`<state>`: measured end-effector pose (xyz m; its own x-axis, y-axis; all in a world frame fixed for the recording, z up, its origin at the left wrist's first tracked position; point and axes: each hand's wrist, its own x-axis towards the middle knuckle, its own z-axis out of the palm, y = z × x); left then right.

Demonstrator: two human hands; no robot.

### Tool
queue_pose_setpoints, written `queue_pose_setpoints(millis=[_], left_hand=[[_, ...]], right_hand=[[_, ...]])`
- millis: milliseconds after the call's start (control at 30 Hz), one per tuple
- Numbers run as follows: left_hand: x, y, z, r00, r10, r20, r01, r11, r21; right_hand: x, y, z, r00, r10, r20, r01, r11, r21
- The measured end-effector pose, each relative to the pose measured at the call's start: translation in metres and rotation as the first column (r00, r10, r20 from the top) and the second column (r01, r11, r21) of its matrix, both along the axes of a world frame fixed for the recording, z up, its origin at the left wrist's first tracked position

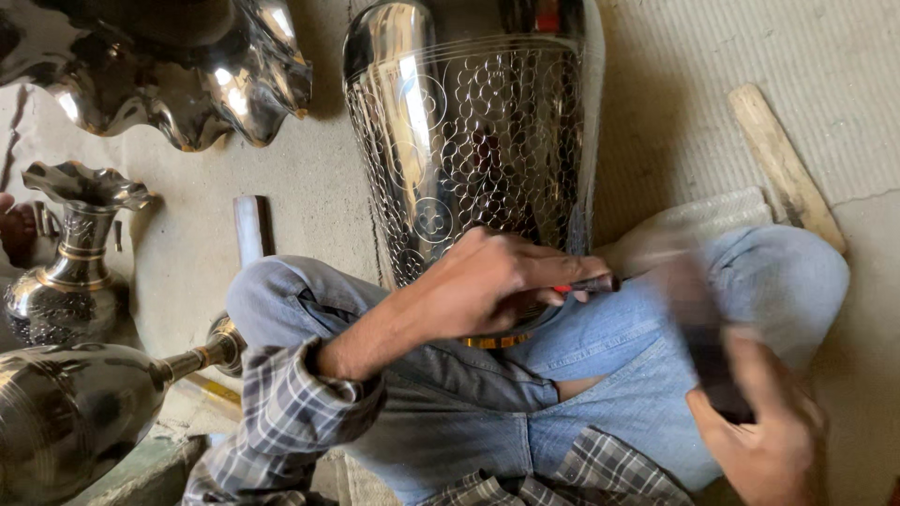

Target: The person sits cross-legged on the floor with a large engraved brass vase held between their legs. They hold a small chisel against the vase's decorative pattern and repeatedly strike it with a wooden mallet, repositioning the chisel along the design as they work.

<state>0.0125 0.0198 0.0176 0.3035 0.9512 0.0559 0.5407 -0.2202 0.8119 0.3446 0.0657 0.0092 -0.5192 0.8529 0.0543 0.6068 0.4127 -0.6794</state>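
A large engraved metal vase lies against the person's crossed legs in blue jeans, its patterned wall facing up and its lower end resting in the lap. The left hand lies on the near end of the vase, its fingers closed narrowly around a thin chisel-like tool with a red mark on it, the tip pressed against the vase wall. The right hand, to the right of the vase and below its near end, grips a dark hammer-like tool; it is blurred, so its exact shape cannot be told.

To the right of the vase a flat wooden stick lies on the floor, with a white woven cloth between it and the knee. Left of the vase a short metal bar lies flat. Further left stands a small fluted vase; above it, a shiny scalloped bowl. Below and left of the vase, a long-necked dark vessel lies on its side, its neck touching the left knee.
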Motion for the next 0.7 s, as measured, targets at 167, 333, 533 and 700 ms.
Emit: queue_pose_setpoints(millis=[167, 333, 533, 700], left_hand=[[0.008, -0.022, -0.013, 0.973, 0.232, 0.016, -0.232, 0.960, 0.159], [0.020, -0.044, -0.036, 0.909, 0.416, 0.029, -0.404, 0.864, 0.300], [0.023, -0.050, -0.050, 0.883, 0.452, 0.126, -0.468, 0.829, 0.305], [0.017, -0.042, -0.039, 0.803, 0.348, 0.484, -0.497, 0.839, 0.223]], right_hand=[[-0.015, 0.021, 0.020, 0.997, 0.011, -0.072, -0.014, 0.999, -0.037], [-0.002, 0.036, 0.021, 0.989, 0.129, 0.073, -0.142, 0.963, 0.228], [-0.006, 0.041, 0.039, 0.990, 0.119, -0.080, -0.117, 0.993, 0.026], [-0.020, 0.047, 0.048, 0.917, 0.276, 0.289, -0.349, 0.905, 0.243]])
